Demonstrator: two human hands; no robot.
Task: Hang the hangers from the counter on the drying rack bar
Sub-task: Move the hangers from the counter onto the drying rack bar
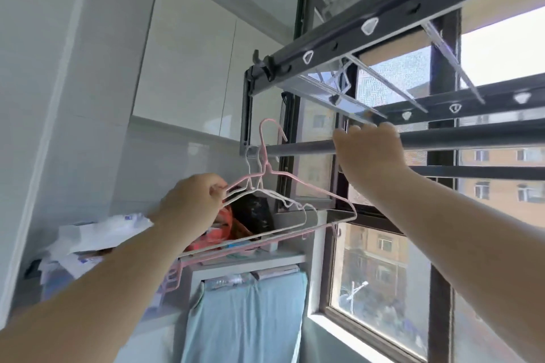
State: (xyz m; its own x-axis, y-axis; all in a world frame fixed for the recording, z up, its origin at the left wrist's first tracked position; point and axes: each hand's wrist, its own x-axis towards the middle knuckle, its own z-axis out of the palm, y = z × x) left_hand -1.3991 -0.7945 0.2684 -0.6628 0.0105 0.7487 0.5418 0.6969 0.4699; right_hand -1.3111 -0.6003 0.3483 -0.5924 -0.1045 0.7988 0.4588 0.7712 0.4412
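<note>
Pinching hangers [266, 160]: left hand [191, 203] | gripping drying rack bar [298, 150]: right hand [368, 150]

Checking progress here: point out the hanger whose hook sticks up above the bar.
The pink hanger, pinched by the left hand: its hook rises above the bar, while the white hangers' hooks stop at the bar.

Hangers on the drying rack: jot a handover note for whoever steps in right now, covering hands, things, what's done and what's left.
Left hand: pinches a bunch of pink and white hangers by one shoulder, near the left end of the bar.
Right hand: curled over the bar, further right.
Done: the white hooks reach the bar; I cannot tell whether they are seated. The pink hook stands above it.
Left: seat every hook on the bar, let go, then check the counter for more.
</note>
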